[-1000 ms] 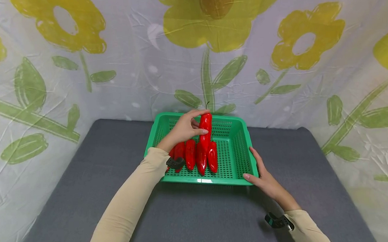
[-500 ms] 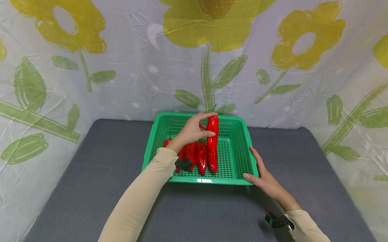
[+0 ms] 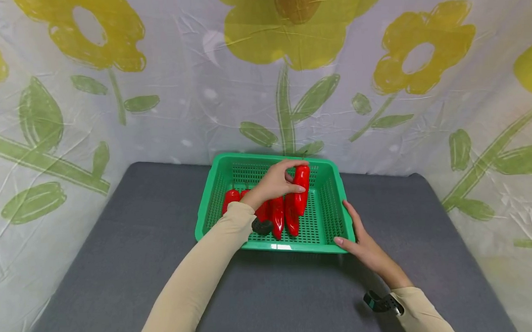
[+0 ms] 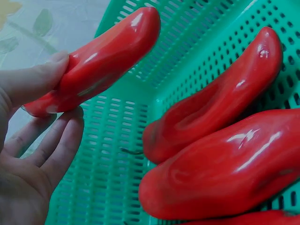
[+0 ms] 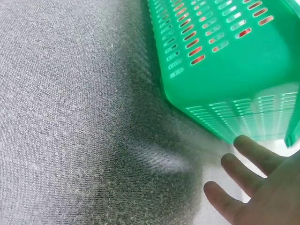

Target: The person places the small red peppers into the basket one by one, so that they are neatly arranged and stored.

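My left hand (image 3: 279, 180) pinches a long, glossy red chili pepper (image 3: 300, 199) near its stem end, between thumb and fingers. In the left wrist view this chili pepper (image 4: 112, 61) is raised, its tip pointing up and away. It is held over the green plastic basket (image 3: 269, 246), right of the chili peppers (image 3: 278, 220) that lie side by side inside. My left forearm hides part of that row. At the basket's near right corner my right hand (image 3: 367, 248) holds on, thumb on the rim. Three of its fingers (image 5: 248, 176) stretch out loosely below the rim.
The basket stands on a grey cloth-covered table (image 3: 271, 294), close to a back curtain (image 3: 179, 115) printed with yellow flowers. Bare basket floor (image 3: 324, 223) shows on the right side. Both wrists wear dark straps (image 3: 381, 302).
My left hand has laid one chili pepper down at the right end of the row, or straightened it, then shifted right with a chili pepper lifted. My right hand has stayed put.
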`<action>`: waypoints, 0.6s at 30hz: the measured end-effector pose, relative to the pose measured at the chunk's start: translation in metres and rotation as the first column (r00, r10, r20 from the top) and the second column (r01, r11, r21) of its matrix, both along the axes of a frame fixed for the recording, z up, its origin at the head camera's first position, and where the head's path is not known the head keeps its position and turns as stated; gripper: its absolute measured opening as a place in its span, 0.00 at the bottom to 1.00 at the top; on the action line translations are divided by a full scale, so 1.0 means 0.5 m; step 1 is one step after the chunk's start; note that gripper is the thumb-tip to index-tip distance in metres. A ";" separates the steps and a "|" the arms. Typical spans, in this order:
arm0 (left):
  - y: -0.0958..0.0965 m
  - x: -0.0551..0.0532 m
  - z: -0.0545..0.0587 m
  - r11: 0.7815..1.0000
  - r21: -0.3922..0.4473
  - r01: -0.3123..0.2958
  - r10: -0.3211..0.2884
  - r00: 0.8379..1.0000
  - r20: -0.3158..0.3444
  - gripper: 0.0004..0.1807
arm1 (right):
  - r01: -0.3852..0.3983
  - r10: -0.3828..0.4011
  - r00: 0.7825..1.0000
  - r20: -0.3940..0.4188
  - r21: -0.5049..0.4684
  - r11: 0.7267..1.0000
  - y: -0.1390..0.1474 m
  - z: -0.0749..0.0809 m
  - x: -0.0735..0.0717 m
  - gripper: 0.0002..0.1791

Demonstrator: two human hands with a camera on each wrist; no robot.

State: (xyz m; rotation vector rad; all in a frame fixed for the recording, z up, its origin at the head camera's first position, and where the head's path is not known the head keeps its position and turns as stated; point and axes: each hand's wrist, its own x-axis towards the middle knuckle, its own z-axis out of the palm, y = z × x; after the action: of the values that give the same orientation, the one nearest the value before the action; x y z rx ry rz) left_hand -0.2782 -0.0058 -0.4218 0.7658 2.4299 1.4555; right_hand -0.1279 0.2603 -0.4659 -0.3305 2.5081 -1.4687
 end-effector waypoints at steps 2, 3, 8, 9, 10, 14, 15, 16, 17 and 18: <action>0.009 0.000 -0.005 1.000 -0.010 0.012 -0.012 1.000 0.001 0.36 | 0.003 -0.003 1.000 0.002 -0.001 1.000 0.001 -0.001 0.000 0.51; 0.013 0.000 -0.007 1.000 -0.016 0.019 -0.019 1.000 0.000 0.36 | 0.004 -0.004 1.000 0.004 -0.001 1.000 0.001 -0.001 0.000 0.51; 0.031 0.002 -0.016 0.998 -0.044 0.050 -0.049 0.999 0.016 0.36 | 0.010 -0.010 1.000 0.007 0.008 1.000 0.000 -0.002 0.000 0.51; 0.033 0.002 -0.017 0.997 -0.053 0.053 -0.052 0.998 0.019 0.36 | 0.012 -0.012 1.000 0.008 0.010 1.000 0.000 -0.002 0.000 0.51; 0.036 0.002 -0.019 0.997 -0.063 0.054 -0.053 0.998 0.021 0.36 | 0.014 -0.014 1.000 0.008 0.014 1.000 0.000 -0.002 0.000 0.51; 0.044 0.003 -0.024 0.994 -0.089 0.066 -0.064 0.998 0.029 0.36 | 0.017 -0.017 1.000 0.008 0.019 1.000 0.000 -0.002 -0.001 0.51; 0.045 0.003 -0.025 0.993 -0.092 0.071 -0.068 0.997 0.033 0.36 | 0.017 -0.017 1.000 0.007 0.020 1.000 0.000 -0.002 -0.001 0.51; 0.047 0.004 -0.024 0.992 -0.095 0.078 -0.074 0.996 0.039 0.36 | 0.017 -0.017 1.000 0.004 0.021 1.000 0.000 -0.002 -0.001 0.51; 0.048 0.005 -0.026 0.992 -0.100 0.083 -0.080 0.996 0.042 0.35 | 0.016 -0.016 1.000 0.002 0.019 1.000 0.000 -0.002 -0.002 0.51; 0.050 0.005 -0.027 0.990 -0.107 0.090 -0.085 0.995 0.043 0.35 | 0.015 -0.015 1.000 0.001 0.018 1.000 0.000 -0.002 -0.002 0.51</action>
State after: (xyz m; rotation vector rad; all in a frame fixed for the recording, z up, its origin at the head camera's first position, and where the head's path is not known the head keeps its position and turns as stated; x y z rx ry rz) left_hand -0.2758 0.0191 -0.4353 0.8021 2.3927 1.2826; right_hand -0.1289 0.2604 -0.4668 -0.3089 2.5261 -1.4508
